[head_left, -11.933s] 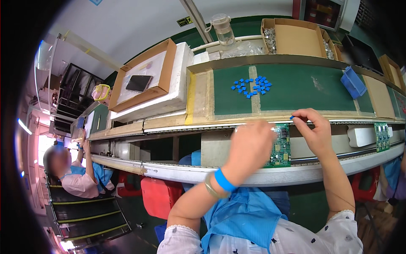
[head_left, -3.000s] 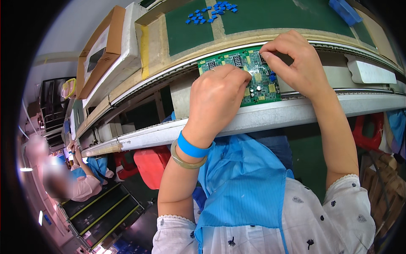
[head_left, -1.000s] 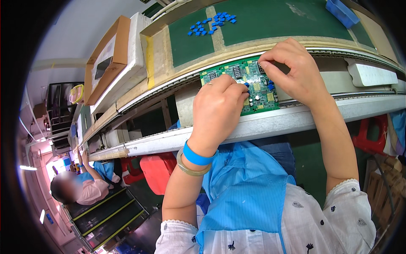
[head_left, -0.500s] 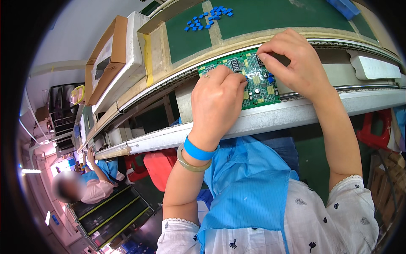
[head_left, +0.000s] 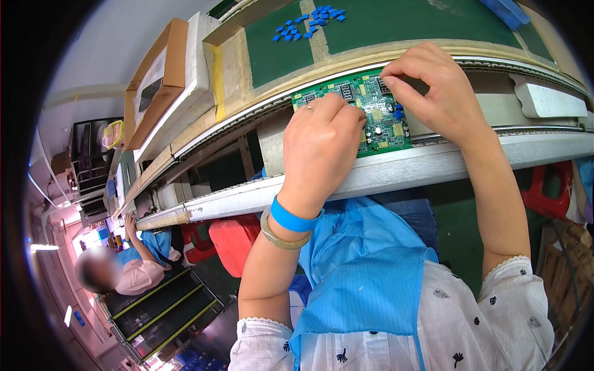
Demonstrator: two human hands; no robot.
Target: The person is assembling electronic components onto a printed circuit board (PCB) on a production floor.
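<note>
A green circuit board (head_left: 385,131) lies across the conveyor rails, carrying dark digit displays (head_left: 346,93), pale yellow patches and small blue components (head_left: 398,112) near its right edge. My left hand (head_left: 323,148) is closed over the board's left part, fingers curled down onto it; whatever its fingertips hold is hidden. At the far right corner, my right hand (head_left: 433,93) has thumb and index finger pinched together beside a display. I cannot make out what is between them.
Loose blue components (head_left: 309,25) lie scattered on the green mat beyond the rail. A blue bin (head_left: 507,12) is at the far right, an open cardboard box (head_left: 154,83) at the left. A white block (head_left: 549,99) sits by the right rail. Another person (head_left: 139,269) works at the far left.
The blue piece that showed by my left fingertips is now out of sight. Both hands and the board have shifted very slightly to the right in view.
</note>
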